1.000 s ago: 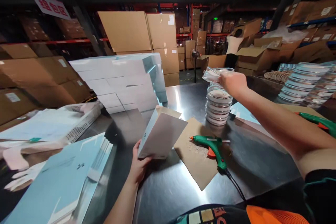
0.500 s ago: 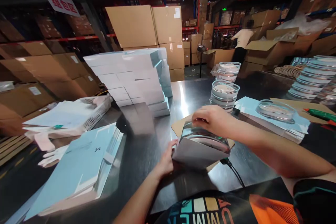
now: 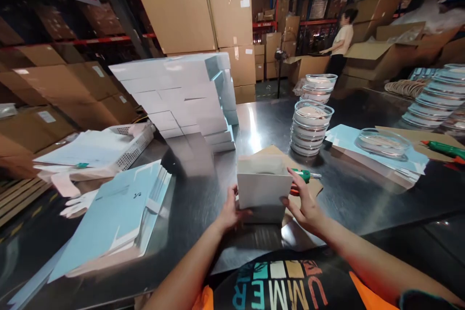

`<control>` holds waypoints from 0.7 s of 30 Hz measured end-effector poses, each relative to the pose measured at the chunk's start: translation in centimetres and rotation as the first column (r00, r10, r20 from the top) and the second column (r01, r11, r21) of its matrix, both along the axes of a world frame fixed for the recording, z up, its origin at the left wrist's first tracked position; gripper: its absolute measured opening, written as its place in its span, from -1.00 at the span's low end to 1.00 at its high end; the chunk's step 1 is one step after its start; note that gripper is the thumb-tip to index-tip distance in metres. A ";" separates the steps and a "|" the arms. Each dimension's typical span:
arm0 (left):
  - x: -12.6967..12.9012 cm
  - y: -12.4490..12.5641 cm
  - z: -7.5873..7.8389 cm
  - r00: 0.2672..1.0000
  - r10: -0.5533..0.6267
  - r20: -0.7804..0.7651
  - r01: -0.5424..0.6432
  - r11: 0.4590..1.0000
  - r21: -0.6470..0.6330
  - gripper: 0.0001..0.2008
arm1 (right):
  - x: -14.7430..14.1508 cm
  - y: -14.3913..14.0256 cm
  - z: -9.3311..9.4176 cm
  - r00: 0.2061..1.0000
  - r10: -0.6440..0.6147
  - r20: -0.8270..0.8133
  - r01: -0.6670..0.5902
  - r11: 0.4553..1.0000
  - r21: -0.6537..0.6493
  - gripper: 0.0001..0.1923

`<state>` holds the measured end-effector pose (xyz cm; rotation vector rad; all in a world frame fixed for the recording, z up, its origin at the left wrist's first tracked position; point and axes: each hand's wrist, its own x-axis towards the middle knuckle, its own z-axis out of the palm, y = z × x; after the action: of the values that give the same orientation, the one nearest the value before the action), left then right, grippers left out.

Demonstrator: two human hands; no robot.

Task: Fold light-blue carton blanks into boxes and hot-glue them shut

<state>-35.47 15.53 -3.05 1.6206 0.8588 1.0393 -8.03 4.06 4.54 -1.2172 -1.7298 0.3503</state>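
pressing fingers against opposite sides, the left hand (image 3: 229, 211) and right hand (image 3: 308, 203) hold a white paperboard box (image 3: 263, 193) near the front of a shiny metal table (image 3: 192, 213), probably light, stiff but crushable, best gripped by its side walls.

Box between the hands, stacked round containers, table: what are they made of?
Box: probably thin cardboard, matte and whitish; straight, sharp edges, no strong shine.
Containers: likely clear plastic, glossy; see-through sides and bright rims, though glass is possible.
Table: looks like bare metal, satin; streaky, blurred reflections.
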 end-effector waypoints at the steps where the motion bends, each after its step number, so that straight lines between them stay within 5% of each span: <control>1: -0.1 -0.3 0.2 0.998 0.053 0.038 -0.055 0.998 0.034 0.01 | -0.6 0.3 -0.3 1.000 0.015 -0.008 -0.015 1.000 -0.007 -0.28; 5: -0.3 -1.8 2.1 0.991 0.123 0.056 -0.133 0.958 0.254 -0.22 | -2.6 1.9 0.7 0.982 0.102 -0.162 -0.110 0.993 -0.045 -0.23; 9: 0.4 -3.1 4.1 0.993 0.080 0.090 -0.107 0.932 0.346 -0.38 | -4.3 3.1 1.9 0.960 0.058 -0.272 -0.092 0.990 -0.111 -0.44; 13: 1.1 -3.7 3.6 0.923 0.235 0.305 -0.327 0.896 0.300 -0.18 | -5.8 3.8 1.4 0.921 -0.149 -0.361 0.129 0.988 -0.079 -0.52; 16: 1.0 -3.7 2.5 0.947 0.259 0.189 -0.308 0.899 0.311 -0.20 | -5.4 4.0 1.2 0.908 -0.153 -0.389 0.135 0.988 -0.071 -0.48; 19: 0.6 -3.2 2.2 0.955 0.281 0.092 -0.295 0.908 0.298 -0.21 | -2.5 4.1 1.8 0.961 -0.106 -0.256 0.080 0.991 -0.112 -0.55; 21: 0.5 -2.8 2.7 0.941 0.316 0.118 -0.337 0.903 0.267 -0.22 | 0.5 4.0 1.9 0.973 -0.232 -0.001 0.229 0.962 -0.150 -0.55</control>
<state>-35.00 12.73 -0.39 1.6963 0.9907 1.5063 -7.51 8.05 6.43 -1.5036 -1.5473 0.3545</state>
